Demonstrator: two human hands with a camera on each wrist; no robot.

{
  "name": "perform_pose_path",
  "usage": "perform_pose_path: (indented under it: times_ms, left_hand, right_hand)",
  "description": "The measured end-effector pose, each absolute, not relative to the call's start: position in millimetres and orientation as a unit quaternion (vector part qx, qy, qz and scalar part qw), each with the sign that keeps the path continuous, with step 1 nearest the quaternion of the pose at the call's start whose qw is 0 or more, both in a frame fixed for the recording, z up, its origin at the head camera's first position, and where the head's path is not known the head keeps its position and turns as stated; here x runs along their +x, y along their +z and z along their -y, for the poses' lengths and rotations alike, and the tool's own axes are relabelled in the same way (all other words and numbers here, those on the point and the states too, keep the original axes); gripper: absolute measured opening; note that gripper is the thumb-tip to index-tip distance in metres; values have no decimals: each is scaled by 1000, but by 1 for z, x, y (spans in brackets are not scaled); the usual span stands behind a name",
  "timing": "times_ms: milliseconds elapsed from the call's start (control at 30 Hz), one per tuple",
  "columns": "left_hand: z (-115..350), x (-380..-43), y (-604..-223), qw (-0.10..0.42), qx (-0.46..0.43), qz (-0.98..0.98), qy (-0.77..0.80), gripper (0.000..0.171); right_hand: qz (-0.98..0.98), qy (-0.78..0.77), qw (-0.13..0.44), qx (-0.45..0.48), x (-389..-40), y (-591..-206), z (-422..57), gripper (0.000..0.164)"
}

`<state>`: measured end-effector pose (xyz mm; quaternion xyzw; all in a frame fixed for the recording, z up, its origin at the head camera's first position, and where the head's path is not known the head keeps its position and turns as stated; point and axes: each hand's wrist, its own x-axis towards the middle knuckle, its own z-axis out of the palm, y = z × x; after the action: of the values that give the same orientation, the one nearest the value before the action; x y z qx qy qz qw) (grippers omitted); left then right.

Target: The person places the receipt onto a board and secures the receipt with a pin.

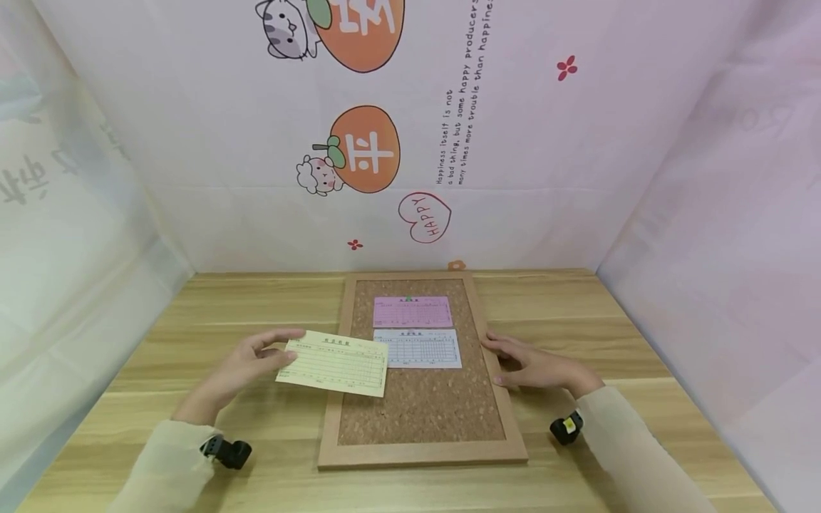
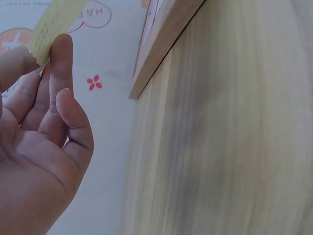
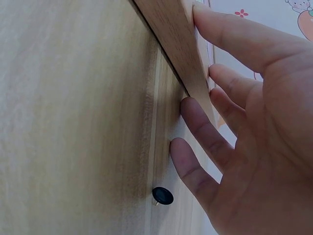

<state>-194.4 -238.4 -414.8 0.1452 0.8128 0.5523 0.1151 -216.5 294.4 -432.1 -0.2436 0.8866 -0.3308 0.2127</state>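
A pale yellow printed slip (image 1: 336, 363) is pinched at its left end by my left hand (image 1: 246, 363). It is held over the left side of a wood-framed corkboard (image 1: 423, 410) and covers the left end of a white slip (image 1: 423, 349). Above the white slip, a pink slip (image 1: 412, 312) has a green pushpin (image 1: 408, 298) at its top edge. My right hand (image 1: 539, 365) rests its fingertips and thumb against the board's right frame (image 1: 490, 356), fingers extended. In the left wrist view, the yellow slip (image 2: 54, 29) sits between thumb and fingers.
On the wooden table (image 1: 269, 456), a dark round-headed pin (image 3: 162, 196) lies near my right fingers in the right wrist view. A printed cloth wall (image 1: 513, 214) stands behind the table, with more hanging cloth on both sides. Black wrist cameras (image 1: 227, 452) hang at both sleeves.
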Motion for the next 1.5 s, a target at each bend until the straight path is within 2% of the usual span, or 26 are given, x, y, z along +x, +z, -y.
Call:
perform_pose_path:
  times_ms: [733,1067,1267,1500]
  left_hand:
    - [191,-192,-439,108,169,-793,574,48]
    - [172,-187,-442,108,139,-786,593,48]
    - [165,-189,-444,101,147,-778,602,46]
    - [158,-188,-444,99,149,-771,611,45]
  right_hand:
    - [-892,-315,208,-250,-214,-429,-291,77]
    - [-898,-302,189,-259,-212,-423,-289,72]
    - [-908,-293,153,-258,-206,-422,-284,64]
    - [-906,-298,89,-289,-200,-424,-269,46]
